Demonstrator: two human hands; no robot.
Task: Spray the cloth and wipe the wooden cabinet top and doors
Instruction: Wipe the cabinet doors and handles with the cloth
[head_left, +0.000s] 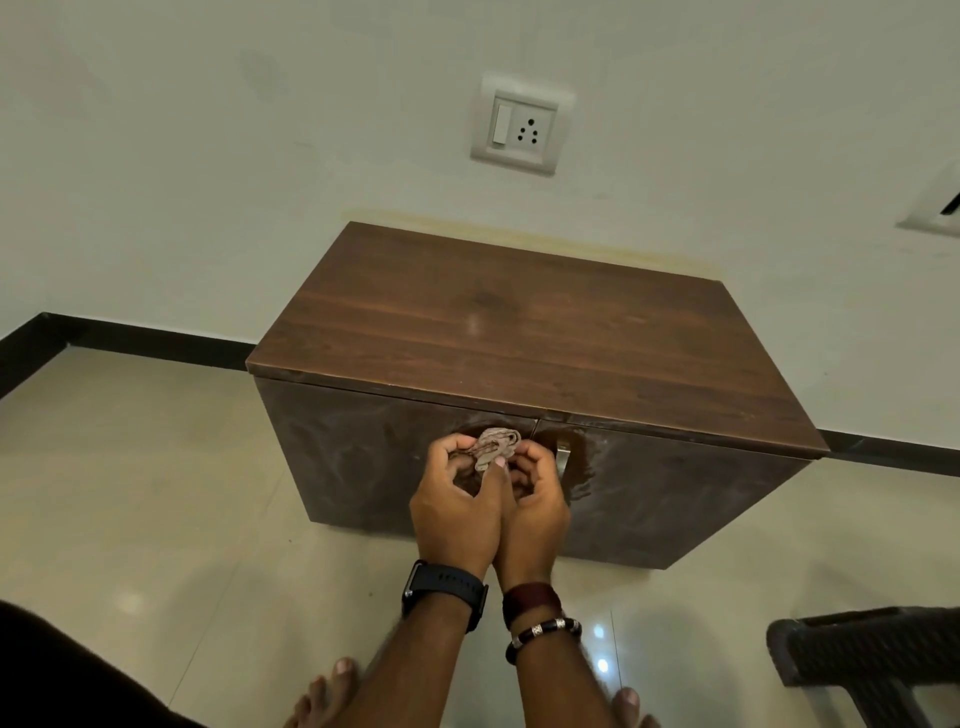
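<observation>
A low dark wooden cabinet (519, 332) stands against the wall, with two front doors (353, 457) showing streaky wet marks. A small crumpled beige cloth (493, 447) is bunched between both hands in front of the seam where the doors meet. My left hand (457, 504) grips the cloth from the left, and my right hand (535, 504) grips it from the right. A metal door handle (563, 460) shows just right of my right hand. No spray bottle is in view.
A switch and socket plate (519, 124) sits on the wall above the cabinet. A dark wicker chair (872, 665) stands at the lower right. Glossy beige floor tiles (156, 519) surround the cabinet, and my bare toes (337, 680) show at the bottom edge.
</observation>
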